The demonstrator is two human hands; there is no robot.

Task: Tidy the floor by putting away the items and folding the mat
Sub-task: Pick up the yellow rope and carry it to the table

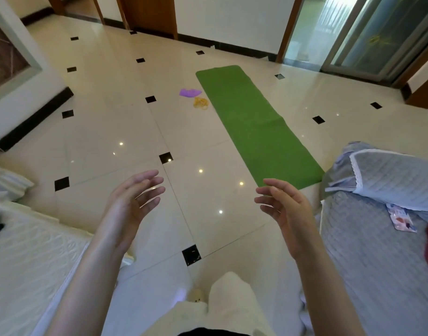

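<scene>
No text, label, brand, number or sign can be read anywhere in this view. The one thing that seems to carry print is a small packet (401, 219) lying on the grey quilted cover (368, 258), just below the pillow there; its red and blue marks are too blurred to make out as letters or figures
</scene>
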